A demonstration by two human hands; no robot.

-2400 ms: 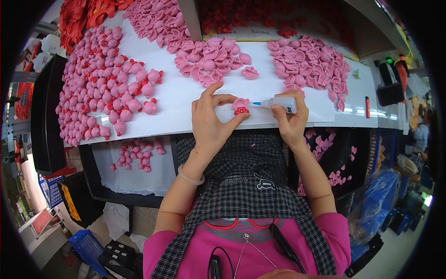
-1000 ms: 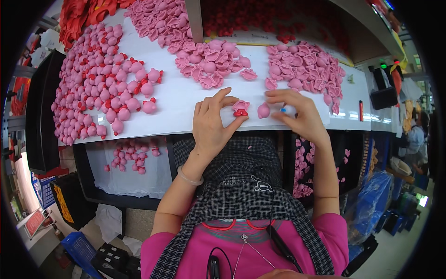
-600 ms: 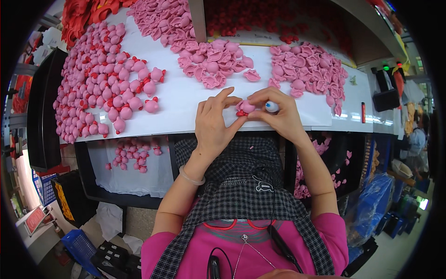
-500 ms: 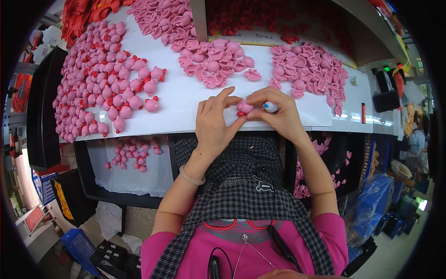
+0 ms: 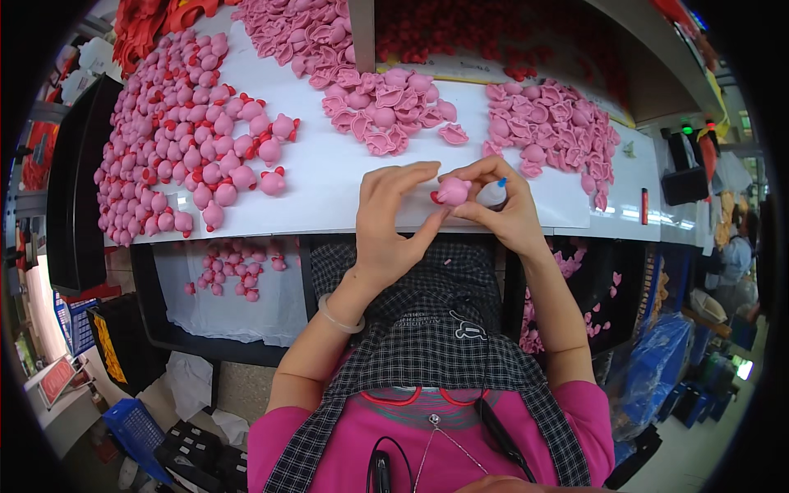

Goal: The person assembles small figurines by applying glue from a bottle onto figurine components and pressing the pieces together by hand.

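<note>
My right hand (image 5: 501, 205) pinches a small round pink rubber figure (image 5: 454, 191) with a red part at its left side. The same hand also keeps a small white squeeze bottle (image 5: 491, 195) with a blue tip, tucked behind the thumb and index finger. My left hand (image 5: 386, 218) is held beside the figure, fingers curved and spread apart from the thumb. Its thumb tip comes close to the figure's lower edge; whether they touch I cannot tell. Both hands are above the front edge of the white table (image 5: 320, 197).
Many pink figures with red parts (image 5: 177, 152) cover the table's left side. Hollow pink pieces lie in a middle heap (image 5: 382, 107) and a right heap (image 5: 551, 123). A lined drawer (image 5: 230, 316) below holds more figures. A grey post (image 5: 364, 37) stands at the back.
My left hand has opened and drawn away from the figure. The right hand has turned the figure and shifted slightly right; the bottle's blue tip now points up.
</note>
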